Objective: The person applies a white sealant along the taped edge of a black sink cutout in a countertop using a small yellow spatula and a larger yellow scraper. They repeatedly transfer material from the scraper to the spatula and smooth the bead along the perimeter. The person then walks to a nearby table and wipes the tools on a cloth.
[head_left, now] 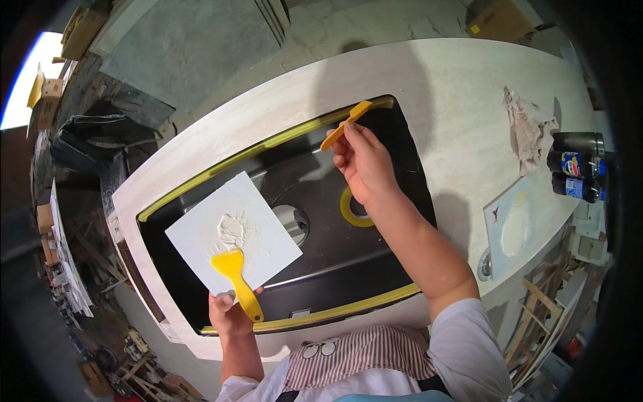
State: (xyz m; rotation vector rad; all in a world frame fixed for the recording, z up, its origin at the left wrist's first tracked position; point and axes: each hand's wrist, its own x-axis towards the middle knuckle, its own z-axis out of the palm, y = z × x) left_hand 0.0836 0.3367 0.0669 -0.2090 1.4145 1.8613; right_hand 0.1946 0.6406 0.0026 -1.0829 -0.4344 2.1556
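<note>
My left hand (229,313) holds a white square board (231,231) over a black sink (335,261), with a lump of white paste (232,230) on the board. The same hand pins a yellow scraper (236,276) against the board by its handle. My right hand (362,164) grips an orange-yellow scraper (345,124) and reaches to the sink's far rim, where yellow masking tape (268,143) lines the edge. A roll of yellow tape (351,209) lies in the sink basin beside the drain hole (293,223).
The sink is set in a pale stone countertop (455,87). A crumpled rag (527,127), a dark cylinder and two dark bottles (575,174), and another white board with paste (512,228) lie at the right. Boxes and wooden frames surround the counter.
</note>
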